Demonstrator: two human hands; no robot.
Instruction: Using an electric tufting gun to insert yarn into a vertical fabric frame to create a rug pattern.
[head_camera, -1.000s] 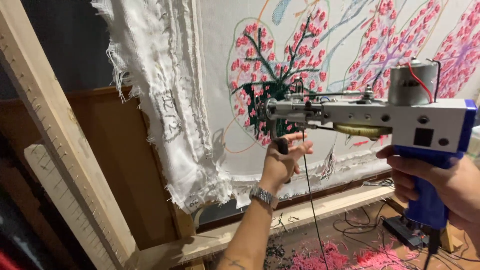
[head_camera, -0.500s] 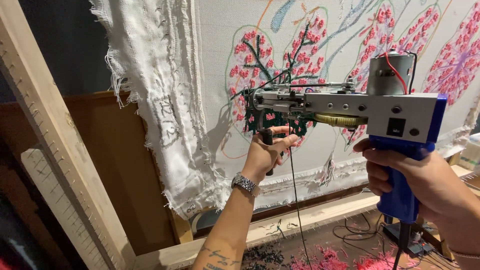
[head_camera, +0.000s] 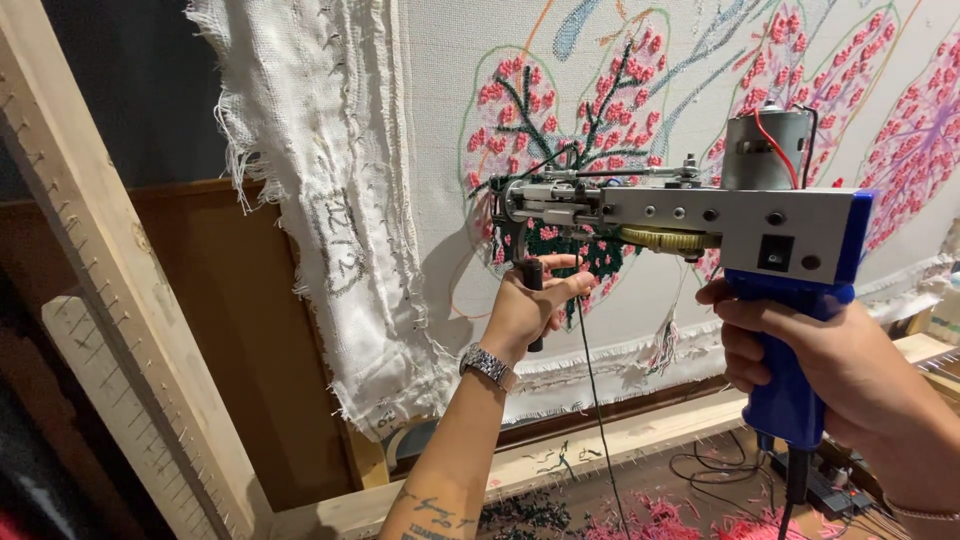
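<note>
My right hand (head_camera: 830, 365) is wrapped tight around the blue grip of the tufting gun (head_camera: 700, 215); my left hand (head_camera: 530, 310) is closed on its black front handle (head_camera: 534, 290); the gun's nose presses against the stretched cloth (head_camera: 450, 90) at the pink and green flower (head_camera: 570, 110), inside the wooden frame (head_camera: 110, 290)

Tufting gun (head_camera: 690, 215) held level in front of the stretched cloth (head_camera: 480, 150), nose at left against the cloth, motor (head_camera: 765, 150) on top toward the right; left hand (head_camera: 530, 310) on the front grip (head_camera: 534, 300) below the nose, right hand (head_camera: 830, 365) on the rear handle (head_camera: 790, 380) at right. Yarn strand (head_camera: 595, 410) hangs between the hands, down to the scraps on the floor (head_camera: 650, 515). Wooden frame post (head_camera: 110, 280) stands left of the cloth; frame rail (head_camera: 600, 445) runs below its lower edge.
</note>
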